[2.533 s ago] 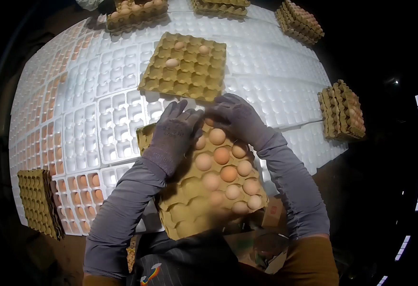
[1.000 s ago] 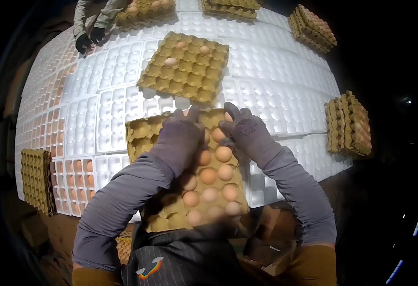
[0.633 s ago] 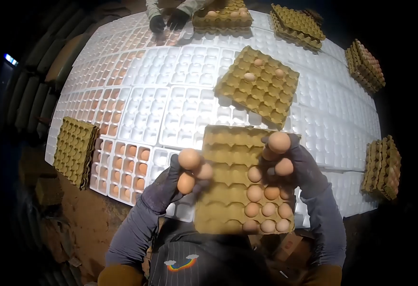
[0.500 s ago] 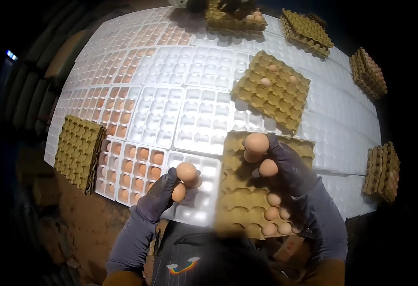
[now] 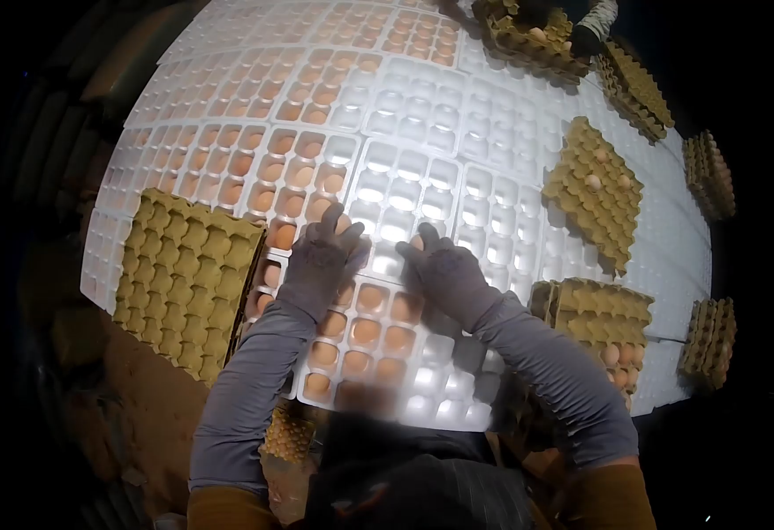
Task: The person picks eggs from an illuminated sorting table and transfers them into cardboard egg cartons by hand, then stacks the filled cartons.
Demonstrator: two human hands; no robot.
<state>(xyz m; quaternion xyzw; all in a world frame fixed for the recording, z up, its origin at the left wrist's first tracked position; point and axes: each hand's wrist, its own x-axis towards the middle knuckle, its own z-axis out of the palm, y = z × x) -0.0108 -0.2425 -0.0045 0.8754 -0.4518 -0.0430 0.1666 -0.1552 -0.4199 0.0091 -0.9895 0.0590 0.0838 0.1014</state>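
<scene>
My left hand (image 5: 321, 269), in a grey glove, has its fingers closed around a brown egg (image 5: 343, 223) above the white foam trays. To its right, my gloved right hand (image 5: 447, 276) reaches over the cells, with a brown egg (image 5: 417, 241) partly showing at its fingertips. Between and beyond the hands lies a white foam egg tray (image 5: 402, 199) with bare cells. Nearer my body is another foam tray (image 5: 425, 382), with brown eggs (image 5: 365, 332) in its left cells. My fingers hide whether more eggs are held.
Stacked cardboard egg trays (image 5: 188, 274) stand at the left. On the right, one cardboard tray (image 5: 595, 305) holds several eggs, and another (image 5: 581, 177) lies farther off with a few. At the top, another person's hand (image 5: 588, 40) is beside a cardboard tray (image 5: 511, 35).
Both hands have moved forward over the foam trays, the right one leaving the cardboard tray. The view has shifted left, and fewer eggs show in my hands.
</scene>
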